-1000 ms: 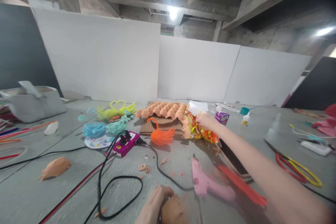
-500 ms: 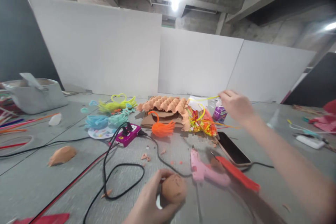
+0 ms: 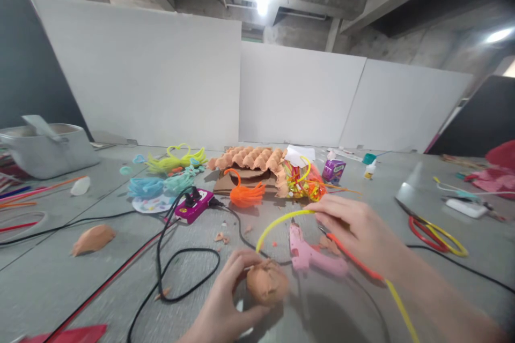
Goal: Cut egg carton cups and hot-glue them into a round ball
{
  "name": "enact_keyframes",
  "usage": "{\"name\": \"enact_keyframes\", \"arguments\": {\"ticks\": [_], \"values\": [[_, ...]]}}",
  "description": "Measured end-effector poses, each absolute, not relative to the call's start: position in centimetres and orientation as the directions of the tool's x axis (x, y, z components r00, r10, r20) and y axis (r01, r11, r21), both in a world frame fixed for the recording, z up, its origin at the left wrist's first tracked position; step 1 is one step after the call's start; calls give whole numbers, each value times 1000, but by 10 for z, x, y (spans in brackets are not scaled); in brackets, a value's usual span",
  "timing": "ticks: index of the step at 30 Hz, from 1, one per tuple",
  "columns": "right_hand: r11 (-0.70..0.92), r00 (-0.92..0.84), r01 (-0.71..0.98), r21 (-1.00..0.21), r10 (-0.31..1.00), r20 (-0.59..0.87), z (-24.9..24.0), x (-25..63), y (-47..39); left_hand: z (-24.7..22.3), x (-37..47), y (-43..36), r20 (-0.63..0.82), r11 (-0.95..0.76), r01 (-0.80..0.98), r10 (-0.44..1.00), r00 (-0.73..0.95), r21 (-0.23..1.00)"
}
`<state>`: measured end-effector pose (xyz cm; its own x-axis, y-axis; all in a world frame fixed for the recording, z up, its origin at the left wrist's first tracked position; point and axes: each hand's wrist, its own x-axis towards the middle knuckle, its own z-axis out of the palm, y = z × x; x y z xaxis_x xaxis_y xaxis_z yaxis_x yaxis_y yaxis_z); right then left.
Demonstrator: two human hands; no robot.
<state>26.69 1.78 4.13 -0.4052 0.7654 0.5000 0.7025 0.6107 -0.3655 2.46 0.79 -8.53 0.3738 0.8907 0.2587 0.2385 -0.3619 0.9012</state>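
Note:
My left hand (image 3: 231, 297) is closed around a rounded orange-brown lump (image 3: 267, 281) that looks like moulded egg-carton pulp. My right hand (image 3: 356, 230) pinches a long yellow pipe cleaner (image 3: 277, 220). Its curved end comes down beside the top of the lump; whether the two touch I cannot tell. The other end trails out below my right forearm. Beneath my right hand lie a pink glue gun (image 3: 314, 257) and a red-handled tool (image 3: 354, 260), partly covered by the fingers.
Ahead lie an egg carton (image 3: 253, 158) and an orange yarn-like bundle (image 3: 247, 193). A purple power strip (image 3: 197, 206) trails black cables to the left. Scissors (image 3: 438, 233) lie right, a purple box (image 3: 333, 170) behind. A pale basket (image 3: 52, 153) stands far left.
My right hand has come from the back of the table toward me, bringing the yellow pipe cleaner over to the lump. My left hand keeps its hold in nearly the same place.

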Motion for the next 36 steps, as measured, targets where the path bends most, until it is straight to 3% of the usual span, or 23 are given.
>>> {"name": "enact_keyframes", "arguments": {"ticks": [9,19,31,36], "values": [[444,-337,634,-633,896,290,26,273,16,-98,22,1,226,-339,290,905,361,895],[423,-353,714,-557,906,235,21,263,21,-102,20,0,281,-352,247,918,278,903],[396,-393,755,-522,911,124,21,264,19,-93,23,0,565,-598,136,796,219,790],[423,-434,773,-473,896,92,22,264,19,-90,25,2,568,-590,110,803,178,800]]}}
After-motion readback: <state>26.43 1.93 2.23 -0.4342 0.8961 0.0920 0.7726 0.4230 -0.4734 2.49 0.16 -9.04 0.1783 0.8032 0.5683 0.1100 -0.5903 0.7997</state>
